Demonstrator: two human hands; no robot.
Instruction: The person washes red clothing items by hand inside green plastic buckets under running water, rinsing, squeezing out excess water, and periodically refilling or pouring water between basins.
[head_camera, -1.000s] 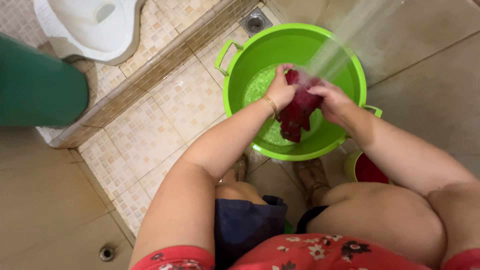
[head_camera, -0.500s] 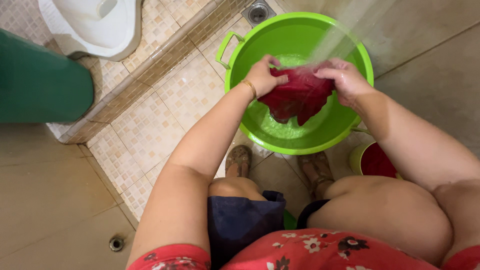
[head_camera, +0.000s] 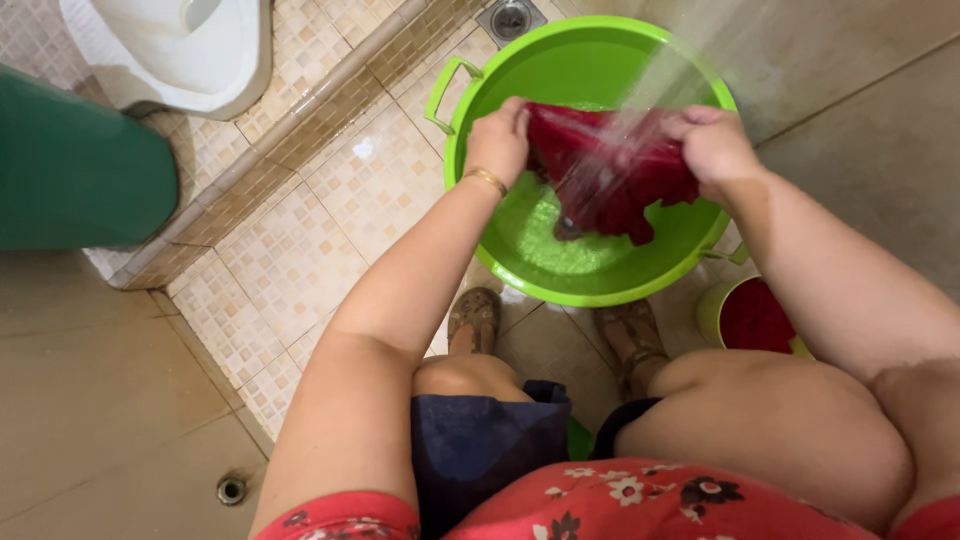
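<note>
A wet dark red cloth (head_camera: 610, 170) is stretched wide between my two hands over a bright green basin (head_camera: 480, 85). My left hand (head_camera: 497, 140), with a gold bracelet on the wrist, grips the cloth's left edge. The right edge is gripped by my right hand (head_camera: 712, 140). A stream of water falls from the upper right onto the cloth. The basin holds shallow water at its bottom.
A small yellow-green bucket (head_camera: 712, 315) with red contents stands by my right knee. A white squat toilet (head_camera: 175, 50) sits on a raised tiled step at upper left, a dark green container (head_camera: 80, 160) beside it. Floor drains lie behind the basin (head_camera: 511, 18) and at lower left (head_camera: 231, 489).
The cloth was bunched between my hands a second ago; my hands have moved apart and spread it wide under the water stream.
</note>
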